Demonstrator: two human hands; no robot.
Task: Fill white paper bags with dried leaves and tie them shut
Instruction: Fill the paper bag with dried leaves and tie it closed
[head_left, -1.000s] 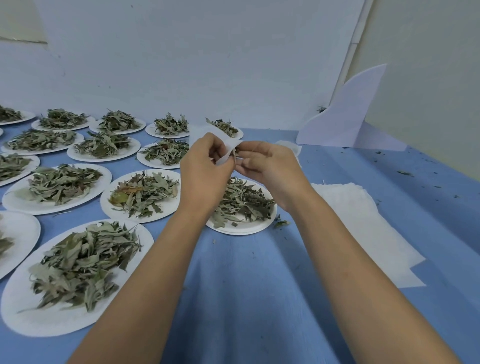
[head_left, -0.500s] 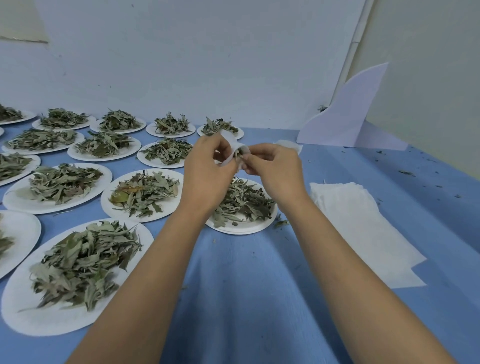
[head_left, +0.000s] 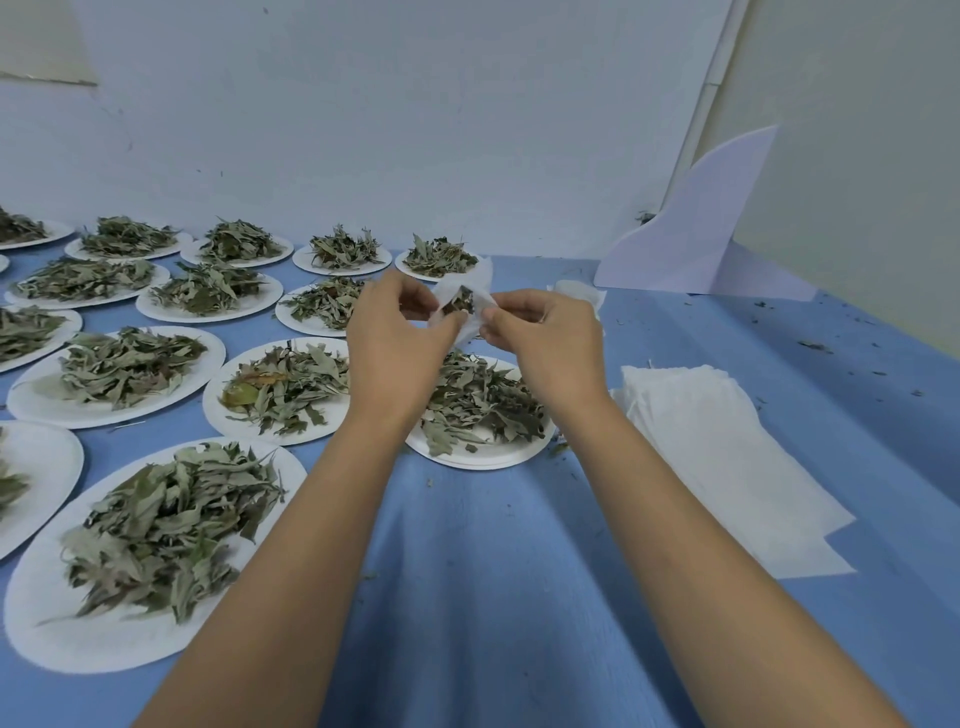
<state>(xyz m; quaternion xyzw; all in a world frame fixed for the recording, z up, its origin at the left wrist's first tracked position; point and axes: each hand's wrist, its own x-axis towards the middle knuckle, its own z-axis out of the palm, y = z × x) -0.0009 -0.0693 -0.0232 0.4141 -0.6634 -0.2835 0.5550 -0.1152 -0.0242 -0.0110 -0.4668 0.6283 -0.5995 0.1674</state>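
Above the nearest plate (head_left: 483, 457) of dried leaves (head_left: 478, 395), both hands hold a small white paper bag (head_left: 465, 296) w/ leaf bits showing at its mouth. L hand (head_left: 400, 343) pinches bag's near edge, thumb + fingers curled; R hand (head_left: 545, 338) pinches the other side. Stack of flat bags (head_left: 727, 457) lies on blue cloth (head_left: 493, 571) to the R.

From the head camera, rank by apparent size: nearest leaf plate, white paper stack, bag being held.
1. Nearest plate, partly because it is closest.
2. Paper stack.
3. Bag, clearly smallest.
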